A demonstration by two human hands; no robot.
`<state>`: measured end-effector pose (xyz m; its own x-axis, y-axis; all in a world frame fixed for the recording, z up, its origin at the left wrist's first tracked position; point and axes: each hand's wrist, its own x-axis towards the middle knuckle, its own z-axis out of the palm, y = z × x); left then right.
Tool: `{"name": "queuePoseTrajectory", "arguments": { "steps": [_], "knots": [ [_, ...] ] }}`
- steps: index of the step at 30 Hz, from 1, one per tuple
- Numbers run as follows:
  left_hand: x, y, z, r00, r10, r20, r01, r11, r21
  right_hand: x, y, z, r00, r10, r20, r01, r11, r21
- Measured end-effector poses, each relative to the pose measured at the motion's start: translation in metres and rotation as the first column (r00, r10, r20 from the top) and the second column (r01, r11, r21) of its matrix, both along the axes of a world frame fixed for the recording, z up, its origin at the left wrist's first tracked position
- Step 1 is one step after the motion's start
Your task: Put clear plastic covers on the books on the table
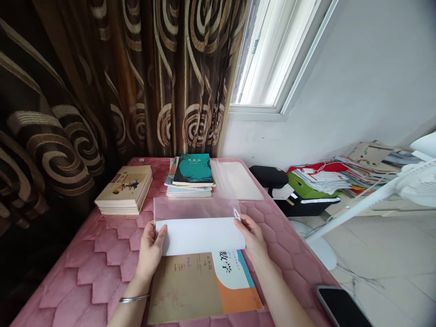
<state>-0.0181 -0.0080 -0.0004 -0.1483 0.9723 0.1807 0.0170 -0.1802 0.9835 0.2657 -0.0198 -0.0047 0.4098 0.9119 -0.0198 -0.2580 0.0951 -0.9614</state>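
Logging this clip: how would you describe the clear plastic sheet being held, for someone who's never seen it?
Start at the pink quilted cover below the brown swirl curtain. Near its front edge, the left hand and right hand hold a clear plastic sheet with a white band, above a math textbook. The second clear sheet, further back, lies flat untouched.

On the pink quilted surface (pixel 95 268), a stack of tan paperbacks (pixel 123 190) lay beside a pile topped by a teal-covered book (pixel 192 169), with a plastic-covered pale sheet (pixel 236 180) just right of it and a black smartphone (pixel 340 309) at the near corner, below a swirl-patterned brown curtain (pixel 136 77).
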Motion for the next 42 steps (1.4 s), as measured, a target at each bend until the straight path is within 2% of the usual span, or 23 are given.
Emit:
{"name": "queuePoseTrajectory", "arguments": {
  "steps": [5,15,21,25,31,42],
  "knots": [
    [0.001,0.001,0.000,0.999,0.037,0.000,-0.037,0.999,0.013,0.001,-0.002,-0.002,0.997,0.046,0.062,-0.046,0.999,0.007],
    [0.000,0.001,-0.002,0.999,0.038,0.018,-0.038,0.999,-0.014,-0.005,-0.004,0.004,0.944,-0.038,0.328,0.033,0.999,0.023],
    [-0.002,0.002,-0.006,0.998,0.009,0.063,-0.007,1.000,-0.027,-0.005,-0.003,-0.002,0.947,-0.068,0.315,0.062,0.998,0.030],
    [-0.002,0.005,-0.007,0.996,0.002,0.094,0.001,0.999,-0.036,-0.005,-0.004,-0.001,0.961,-0.030,0.274,0.016,0.998,0.053],
    [0.000,0.004,-0.004,0.998,0.020,0.065,-0.017,0.999,-0.034,-0.007,-0.004,0.002,0.953,-0.043,0.301,0.022,0.997,0.070],
    [0.000,0.004,-0.004,0.999,0.009,0.033,-0.008,1.000,-0.021,-0.005,-0.003,-0.007,0.958,-0.011,0.288,-0.004,0.999,0.051]
  ]
}}
